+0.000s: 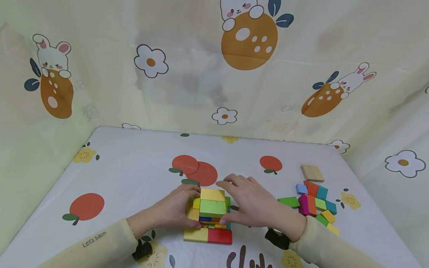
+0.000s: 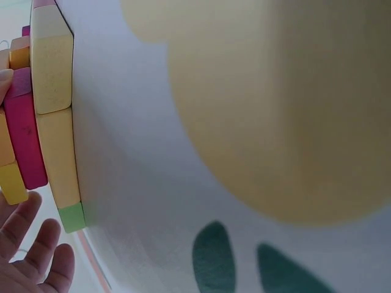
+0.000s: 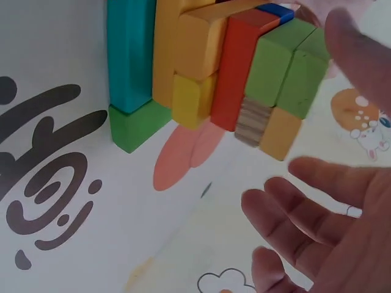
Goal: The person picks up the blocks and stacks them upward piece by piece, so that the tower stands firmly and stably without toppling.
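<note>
A layered stack of coloured wooden blocks stands at the near middle of the table. Its top shows a yellow block [image 1: 212, 194] and a light green block [image 1: 212, 208]; a red block [image 1: 219, 236] lies at its foot. Along the stack's left side is my left hand [image 1: 175, 208], thumb at the front near a magenta block [image 2: 24, 134], other fingers extended. My right hand [image 1: 249, 201] hovers at the right side, fingers spread and apart from the blocks. Its thumb is close to the upper green blocks [image 3: 287, 67]; whether it touches them I cannot tell.
Loose coloured blocks, among them a green one [image 1: 289, 202] and a magenta one [image 1: 303, 204], lie on the right, beyond my right forearm. Plain wooden blocks [image 1: 312, 173] lie behind them. A patterned curtain [image 1: 187, 93] rises behind the printed tablecloth [image 1: 134, 167].
</note>
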### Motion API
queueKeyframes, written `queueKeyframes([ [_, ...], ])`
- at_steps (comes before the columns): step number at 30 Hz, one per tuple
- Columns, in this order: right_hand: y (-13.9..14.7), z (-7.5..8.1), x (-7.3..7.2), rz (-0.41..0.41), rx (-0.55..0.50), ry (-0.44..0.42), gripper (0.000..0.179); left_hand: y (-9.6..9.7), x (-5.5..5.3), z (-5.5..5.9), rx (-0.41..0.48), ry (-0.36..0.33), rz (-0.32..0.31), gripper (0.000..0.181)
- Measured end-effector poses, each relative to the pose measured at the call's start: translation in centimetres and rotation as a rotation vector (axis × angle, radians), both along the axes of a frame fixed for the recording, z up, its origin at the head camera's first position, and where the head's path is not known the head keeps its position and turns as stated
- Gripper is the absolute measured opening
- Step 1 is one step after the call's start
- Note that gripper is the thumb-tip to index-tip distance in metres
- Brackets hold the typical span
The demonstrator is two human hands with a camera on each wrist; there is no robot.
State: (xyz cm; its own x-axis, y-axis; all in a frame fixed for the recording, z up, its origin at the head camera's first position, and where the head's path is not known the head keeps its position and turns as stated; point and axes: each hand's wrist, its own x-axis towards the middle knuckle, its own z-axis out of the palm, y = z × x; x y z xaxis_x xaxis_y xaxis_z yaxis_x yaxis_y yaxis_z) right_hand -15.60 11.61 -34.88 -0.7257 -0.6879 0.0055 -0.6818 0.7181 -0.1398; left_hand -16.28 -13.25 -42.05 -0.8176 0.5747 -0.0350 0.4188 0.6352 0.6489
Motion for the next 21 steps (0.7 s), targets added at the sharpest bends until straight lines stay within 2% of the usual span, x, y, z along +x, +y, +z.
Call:
queueKeyframes([
  [3, -0.1, -0.17, -0.44, -0.012, -0.002, -0.083, 0.085, 0.02, 0.04, 0.01, -0.005, -0.002, 0.004, 0.063],
  [6, -0.24, -0.19, -0.64, -0.012, -0.004, -0.115, 0.079, -0.03, 0.05, -0.07, -0.008, 0.0, 0.005, 0.064],
  [10, -0.3, -0.11, -0.62, -0.003, -0.003, -0.112, 0.073, -0.06, 0.0, -0.17, -0.011, 0.003, 0.002, 0.065],
  [21, -0.26, -0.02, -0.76, 0.01, 0.009, -0.114, 0.071, -0.06, 0.03, 0.02, -0.002, 0.002, 0.0, 0.064],
])
